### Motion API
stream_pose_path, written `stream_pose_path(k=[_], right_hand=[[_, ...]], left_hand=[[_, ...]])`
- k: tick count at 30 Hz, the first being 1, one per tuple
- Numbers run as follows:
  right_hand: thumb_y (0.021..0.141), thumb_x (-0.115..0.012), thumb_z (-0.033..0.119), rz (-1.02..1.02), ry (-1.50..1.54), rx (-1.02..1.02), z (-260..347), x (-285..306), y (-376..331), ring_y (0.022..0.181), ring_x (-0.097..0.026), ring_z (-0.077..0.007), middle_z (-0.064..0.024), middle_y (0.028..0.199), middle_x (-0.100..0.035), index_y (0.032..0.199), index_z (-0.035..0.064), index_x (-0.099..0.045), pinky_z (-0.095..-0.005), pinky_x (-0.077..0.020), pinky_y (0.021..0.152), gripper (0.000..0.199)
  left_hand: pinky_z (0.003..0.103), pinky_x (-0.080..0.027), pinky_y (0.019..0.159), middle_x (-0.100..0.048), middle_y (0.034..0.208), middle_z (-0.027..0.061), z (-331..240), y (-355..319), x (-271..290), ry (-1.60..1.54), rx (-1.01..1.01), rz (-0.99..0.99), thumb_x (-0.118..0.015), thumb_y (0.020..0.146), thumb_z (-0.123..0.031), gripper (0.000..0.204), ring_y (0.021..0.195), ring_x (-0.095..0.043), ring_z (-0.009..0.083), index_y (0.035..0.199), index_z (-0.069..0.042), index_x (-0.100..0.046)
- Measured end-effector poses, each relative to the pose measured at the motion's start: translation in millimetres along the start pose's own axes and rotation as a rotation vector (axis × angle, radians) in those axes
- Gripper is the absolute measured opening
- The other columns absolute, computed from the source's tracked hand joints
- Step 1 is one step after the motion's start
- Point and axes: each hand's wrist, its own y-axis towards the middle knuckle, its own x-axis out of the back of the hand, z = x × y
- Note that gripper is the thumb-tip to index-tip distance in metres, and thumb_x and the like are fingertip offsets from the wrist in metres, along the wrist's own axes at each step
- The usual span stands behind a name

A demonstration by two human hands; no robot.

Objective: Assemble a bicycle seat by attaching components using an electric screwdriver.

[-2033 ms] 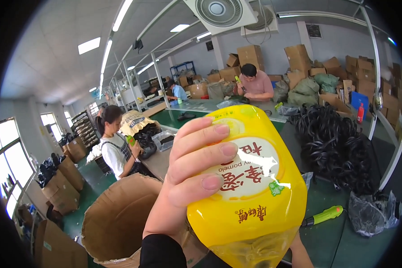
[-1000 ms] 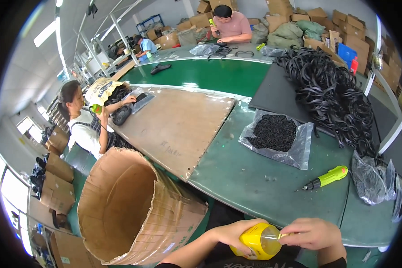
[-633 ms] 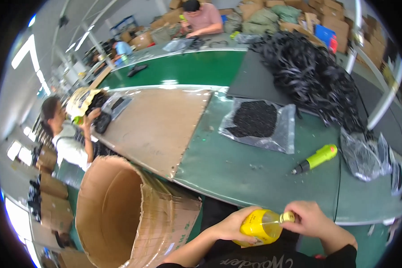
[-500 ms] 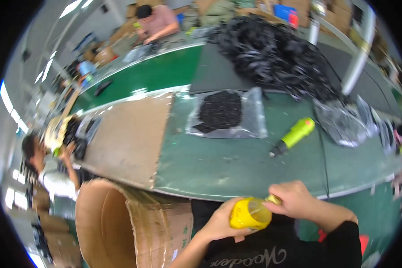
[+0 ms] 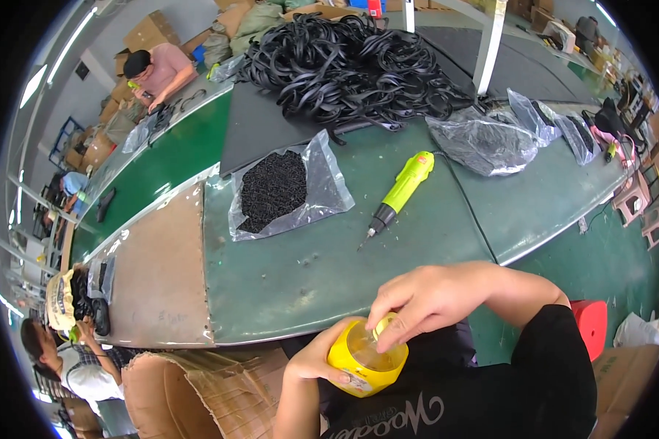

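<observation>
Below the near edge of the green worktop (image 5: pixel 490 212), close to the person's body, the left hand (image 5: pixel 316 358) wraps its grip around a yellow jar (image 5: pixel 366 360), open mouth facing up; the palm and most of the fingers are hidden behind the jar's wall, and only a thumb tip lies across its printed label. The right hand (image 5: pixel 432 296) reaches in from the right, its fingertips (image 5: pixel 385 340) pinched at the jar's rim; whether they hold a small object or merely touch the rim cannot be told. The jar's contents are a translucent yellow blur and cannot be identified. On the worktop, well apart from the hands, lie a yellow-green electric screwdriver (image 5: pixel 401 192), bit pointing toward the person, a clear bag of small black parts (image 5: pixel 282 186), and crumpled clear bags (image 5: pixel 490 139). Beyond them sits a tangled heap of black rubber rings (image 5: pixel 344 62), its far side cut by the picture's edge. A brown board (image 5: pixel 161 274) covers the worktop's left part. A cardboard drum (image 5: pixel 198 395) at lower left is cropped. Other people (image 5: pixel 154 69) sit at the far end and at lower left, small and distorted.
</observation>
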Motion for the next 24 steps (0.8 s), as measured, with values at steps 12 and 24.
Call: stream_pose_path(k=[12,24], right_hand=[[0.081,-0.068,0.029,-0.188,-0.513,-0.443,-1.1,-3.7,-5.3,0.056,-0.057,-0.0296,-0.0085,0.064,-0.055,0.100,0.0077,-0.051,-0.0376,-0.0431,0.050,0.033],[0.087,-0.061,0.035,-0.145,-0.469,-0.652,3.0,5.3,-12.1,0.058,-0.057,-0.0341,-0.0103,0.061,-0.054,0.085,0.0065,-0.052,-0.0424,-0.0435,0.053,0.030]], left_hand=[[0.032,-0.040,0.095,-0.055,0.115,0.0108,-19.8,15.2,-5.0,0.411,-0.136,-0.351,-0.084,0.057,-0.023,0.085,0.108,-0.052,0.0199,0.127,0.000,-0.043],[0.034,-0.044,0.091,-0.057,0.111,0.0128,-22.9,15.4,-12.5,0.574,-0.172,-0.429,-0.085,0.056,-0.022,0.084,0.103,-0.056,0.0216,0.125,0.001,-0.042]])
